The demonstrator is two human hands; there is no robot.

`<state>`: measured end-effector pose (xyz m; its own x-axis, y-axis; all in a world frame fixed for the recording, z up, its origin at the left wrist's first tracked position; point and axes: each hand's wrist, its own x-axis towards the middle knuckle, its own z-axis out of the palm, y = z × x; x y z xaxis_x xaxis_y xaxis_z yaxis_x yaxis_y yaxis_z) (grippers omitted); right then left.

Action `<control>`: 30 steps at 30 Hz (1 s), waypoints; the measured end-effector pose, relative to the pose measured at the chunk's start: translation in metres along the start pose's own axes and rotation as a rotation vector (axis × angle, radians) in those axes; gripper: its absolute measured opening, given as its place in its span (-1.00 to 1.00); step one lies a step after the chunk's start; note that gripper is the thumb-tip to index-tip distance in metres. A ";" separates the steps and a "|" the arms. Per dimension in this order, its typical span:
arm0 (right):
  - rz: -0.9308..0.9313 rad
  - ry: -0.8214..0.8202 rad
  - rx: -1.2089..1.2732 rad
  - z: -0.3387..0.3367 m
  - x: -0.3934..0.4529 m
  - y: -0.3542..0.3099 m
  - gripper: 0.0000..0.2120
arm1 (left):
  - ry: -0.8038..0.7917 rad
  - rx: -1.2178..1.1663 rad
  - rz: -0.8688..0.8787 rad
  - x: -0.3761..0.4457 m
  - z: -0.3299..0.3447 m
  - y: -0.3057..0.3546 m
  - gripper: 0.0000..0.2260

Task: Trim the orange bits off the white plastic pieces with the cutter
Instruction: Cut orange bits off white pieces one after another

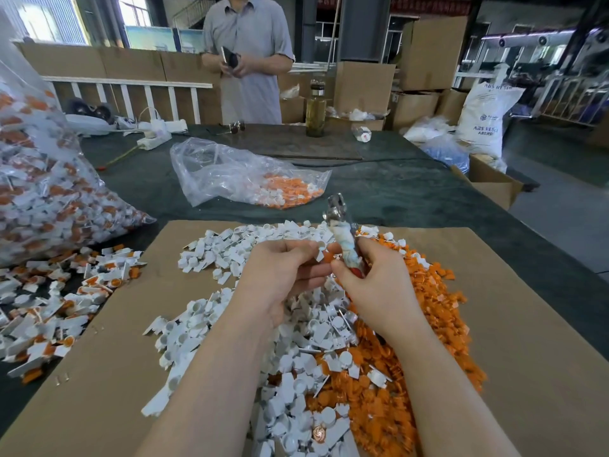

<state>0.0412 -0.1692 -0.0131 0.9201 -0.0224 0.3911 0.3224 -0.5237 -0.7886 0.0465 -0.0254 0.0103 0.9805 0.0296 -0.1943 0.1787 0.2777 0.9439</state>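
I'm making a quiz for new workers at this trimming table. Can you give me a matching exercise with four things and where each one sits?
Things:
1. cutter
2. pile of orange bits
3. big full bag of untrimmed pieces
4. glass bottle

Places:
A. far edge of the table
B. in the right hand
C. left side of the table
D. right part of the cardboard sheet

Pairs: 1-B, 2-D, 3-C, 4-A

L hand (283, 272) pinches white piece (319, 255), R hand (372, 278) grips cutter (342, 232) — over piles
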 end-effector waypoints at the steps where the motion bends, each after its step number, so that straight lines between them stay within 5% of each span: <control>1: -0.025 0.000 -0.031 0.000 0.000 0.000 -0.89 | -0.002 -0.005 0.001 0.000 0.000 0.000 -0.96; 18: 0.022 0.145 0.211 0.009 0.000 0.001 -0.93 | -0.034 0.035 0.012 0.000 0.006 -0.007 -0.97; 30: 0.025 0.201 0.021 0.010 0.000 0.004 -0.87 | 0.041 0.127 0.088 -0.003 0.008 -0.008 -0.95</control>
<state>0.0447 -0.1630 -0.0214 0.8653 -0.2060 0.4569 0.3068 -0.5032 -0.8079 0.0424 -0.0356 0.0052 0.9892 0.0880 -0.1176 0.1036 0.1489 0.9834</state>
